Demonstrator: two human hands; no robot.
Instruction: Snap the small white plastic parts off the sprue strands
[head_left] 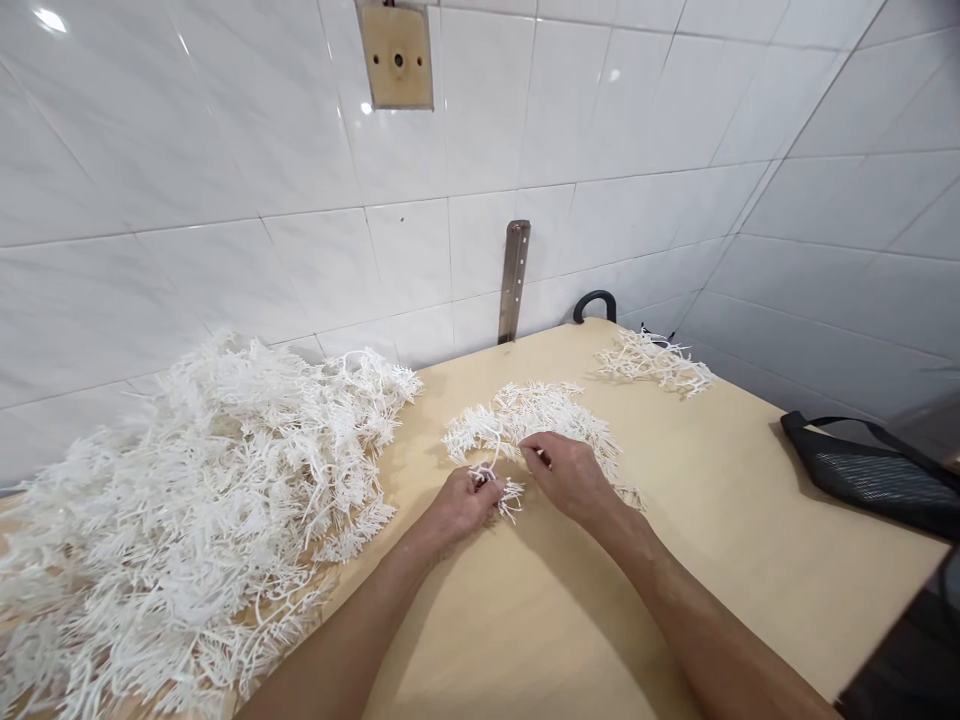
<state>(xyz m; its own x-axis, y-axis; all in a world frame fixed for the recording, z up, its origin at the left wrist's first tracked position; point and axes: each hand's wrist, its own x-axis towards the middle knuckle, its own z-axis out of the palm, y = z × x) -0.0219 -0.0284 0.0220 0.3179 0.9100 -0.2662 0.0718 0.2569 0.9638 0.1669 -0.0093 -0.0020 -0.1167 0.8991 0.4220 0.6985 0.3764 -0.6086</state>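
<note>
My left hand (466, 503) is closed on a white branched plastic piece (510, 497), whose tips stick out to the right of the fingers and whose stem curves up behind them. To its right, my right hand (566, 470) has its thumb and fingertips pressed together; whatever they hold, if anything, is too small to make out. Behind both hands lies a small pile of similar white sprigs (544, 410), partly covered by my right hand.
A large heap of white sprigs (217, 520) covers the table's left side. A smaller bunch (654, 362) lies at the back right. The table (735, 540) also bears a black mesh bag (870, 475) at its right edge. A metal strip (514, 280) stands against the tiled wall.
</note>
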